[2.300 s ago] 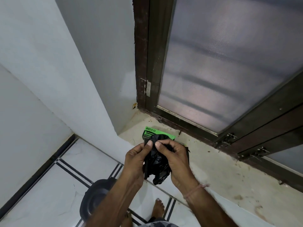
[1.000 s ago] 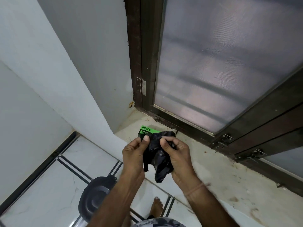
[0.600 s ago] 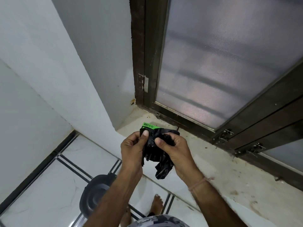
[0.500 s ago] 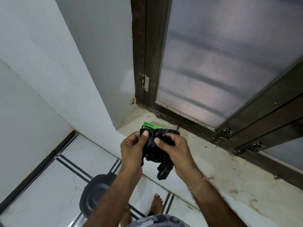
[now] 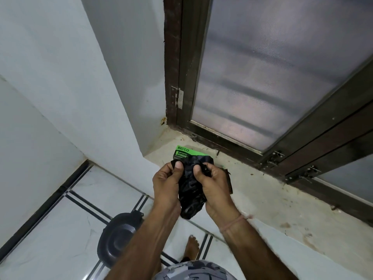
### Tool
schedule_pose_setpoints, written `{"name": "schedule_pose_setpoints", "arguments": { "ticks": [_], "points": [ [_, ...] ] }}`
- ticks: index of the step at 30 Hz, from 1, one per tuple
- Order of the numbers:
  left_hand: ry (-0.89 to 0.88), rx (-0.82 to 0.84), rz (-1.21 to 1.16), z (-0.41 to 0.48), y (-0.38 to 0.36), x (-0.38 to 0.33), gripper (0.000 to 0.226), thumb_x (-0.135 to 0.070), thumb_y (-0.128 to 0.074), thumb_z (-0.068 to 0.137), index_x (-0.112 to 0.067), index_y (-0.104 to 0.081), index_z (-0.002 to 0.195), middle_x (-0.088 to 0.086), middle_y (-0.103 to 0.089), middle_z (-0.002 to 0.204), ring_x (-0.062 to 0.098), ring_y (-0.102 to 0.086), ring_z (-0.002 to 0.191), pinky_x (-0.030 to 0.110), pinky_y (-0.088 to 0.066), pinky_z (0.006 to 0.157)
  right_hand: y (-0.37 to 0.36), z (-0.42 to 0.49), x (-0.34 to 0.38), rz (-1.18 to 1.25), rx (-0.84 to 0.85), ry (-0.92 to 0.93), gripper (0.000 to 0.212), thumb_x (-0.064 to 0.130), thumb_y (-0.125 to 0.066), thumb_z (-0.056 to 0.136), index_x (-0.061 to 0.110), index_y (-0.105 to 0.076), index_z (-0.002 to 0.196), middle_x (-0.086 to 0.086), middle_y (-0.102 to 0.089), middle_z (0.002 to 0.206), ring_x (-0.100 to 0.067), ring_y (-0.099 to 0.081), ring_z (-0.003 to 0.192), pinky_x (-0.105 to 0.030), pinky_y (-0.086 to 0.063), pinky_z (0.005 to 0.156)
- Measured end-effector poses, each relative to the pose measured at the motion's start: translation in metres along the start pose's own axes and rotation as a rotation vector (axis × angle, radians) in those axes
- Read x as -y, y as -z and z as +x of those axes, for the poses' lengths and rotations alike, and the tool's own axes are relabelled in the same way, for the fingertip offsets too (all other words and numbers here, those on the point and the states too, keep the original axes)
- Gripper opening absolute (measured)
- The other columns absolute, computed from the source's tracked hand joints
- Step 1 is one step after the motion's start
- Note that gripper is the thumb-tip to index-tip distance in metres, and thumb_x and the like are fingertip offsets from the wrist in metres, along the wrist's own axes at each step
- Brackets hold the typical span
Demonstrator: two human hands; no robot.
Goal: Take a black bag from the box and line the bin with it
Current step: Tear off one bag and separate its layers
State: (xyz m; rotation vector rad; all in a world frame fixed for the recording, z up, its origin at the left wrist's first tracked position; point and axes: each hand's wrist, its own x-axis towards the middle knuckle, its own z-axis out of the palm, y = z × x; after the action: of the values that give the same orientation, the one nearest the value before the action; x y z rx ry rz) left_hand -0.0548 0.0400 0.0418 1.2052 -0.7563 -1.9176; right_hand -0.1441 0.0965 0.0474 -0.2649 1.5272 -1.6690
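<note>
White tiled floor (image 5: 50, 229) with dark inlaid lines, seen from above. Positions noted against the green box (image 5: 184, 151).

- Nearest the viewer, well below the box: dark round bin (image 5: 119, 239) on the floor, its right edge hidden behind the left forearm. One bare foot (image 5: 191, 247) between the forearms.
- Just below the box: left hand (image 5: 165, 184) and right hand (image 5: 214, 186) side by side, nearly touching. Each pinches the upper edge of the black bag (image 5: 190, 195) between thumb and curled fingers. Pale thread (image 5: 234, 222) on the right wrist.
- Bag crumpled, not opened out. Long axis runs from the box down toward the viewer; bunched top sits between the thumbs and covers the box's lower edge, loose end hangs free below the palms.
- Box lies flat on a stained pale ledge (image 5: 272, 199); its print is partly covered by the bag.
- Beyond the box: dark window frame (image 5: 232, 142) with a frosted pane (image 5: 272, 77). White wall (image 5: 70, 87) to the box's left.
</note>
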Motion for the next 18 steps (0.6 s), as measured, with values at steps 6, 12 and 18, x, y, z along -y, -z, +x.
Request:
{"name": "schedule_pose_setpoints", "arguments": {
  "ticks": [6,12,18],
  "points": [
    [0.120,-0.056,-0.212,0.006,0.006,-0.003,0.039,-0.030,-0.066,0.091,0.004,-0.069,0.111,0.021,-0.075,0.104,0.033,-0.071,0.095,0.041,-0.064,0.083,0.003,-0.006,-0.005,0.256,-0.134,-0.087,0.025,0.009,-0.065,0.097,-0.005,-0.067,0.117,-0.021,-0.076,0.106,-0.033,-0.074,0.094,-0.034,-0.063,0.070],
    [0.062,-0.082,-0.129,0.014,0.021,-0.002,0.023,-0.023,-0.055,0.105,-0.009,-0.072,0.099,0.003,-0.076,0.085,0.015,-0.071,0.072,0.023,-0.059,0.056,0.010,-0.007,-0.001,0.306,-0.075,-0.106,0.026,0.020,-0.060,0.100,0.002,-0.069,0.116,-0.014,-0.079,0.106,-0.029,-0.077,0.097,-0.035,-0.064,0.072],
    [0.026,-0.103,-0.096,0.022,0.031,-0.006,0.025,-0.025,-0.056,0.104,-0.006,-0.072,0.106,0.008,-0.072,0.090,0.022,-0.063,0.075,0.028,-0.049,0.057,0.010,0.002,-0.001,0.387,-0.067,-0.158,0.047,0.027,-0.059,0.096,0.001,-0.059,0.135,-0.019,-0.071,0.128,-0.035,-0.068,0.119,-0.048,-0.060,0.095]
  ]
}}
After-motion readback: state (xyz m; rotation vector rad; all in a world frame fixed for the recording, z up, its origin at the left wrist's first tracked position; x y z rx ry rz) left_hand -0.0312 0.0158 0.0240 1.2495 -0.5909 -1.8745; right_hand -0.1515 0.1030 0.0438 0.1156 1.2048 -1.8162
